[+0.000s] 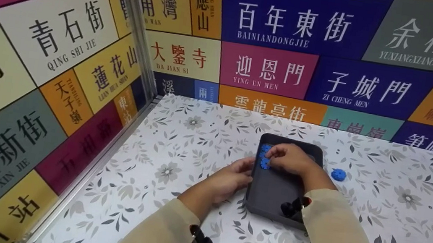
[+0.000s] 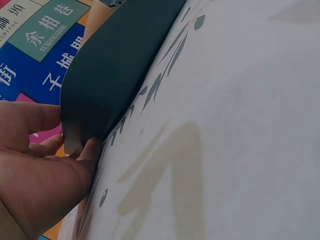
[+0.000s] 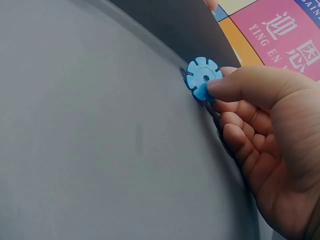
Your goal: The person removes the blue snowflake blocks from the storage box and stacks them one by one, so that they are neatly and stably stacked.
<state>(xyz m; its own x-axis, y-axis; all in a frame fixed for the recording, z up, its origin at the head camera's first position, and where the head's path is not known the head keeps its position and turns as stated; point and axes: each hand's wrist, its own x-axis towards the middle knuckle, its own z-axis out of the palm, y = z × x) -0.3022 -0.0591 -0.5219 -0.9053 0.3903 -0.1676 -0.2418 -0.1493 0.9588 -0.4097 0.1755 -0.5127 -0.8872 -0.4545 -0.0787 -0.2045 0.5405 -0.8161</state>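
Observation:
A dark grey rectangular tray (image 1: 272, 195) lies on the table, its long side pointing away from me. My right hand (image 1: 293, 160) is inside its far left part and pinches a blue notched plastic disc (image 3: 200, 75) between thumb and index finger, close by the wall. The other fingers are curled in. More blue discs (image 1: 266, 147) show along the tray's far left side, partly covered by this hand. My left hand (image 1: 229, 180) holds the tray's left wall, with the thumb low near the tabletop and a finger at the rim in the left wrist view.
To the right of the tray, a blue piece (image 1: 338, 174) lies on the floral tablecloth (image 1: 178, 150). Walls with colourful street-name panels (image 1: 266, 69) border the table at the back and left. Each sleeve carries a small black wrist device (image 1: 203, 242).

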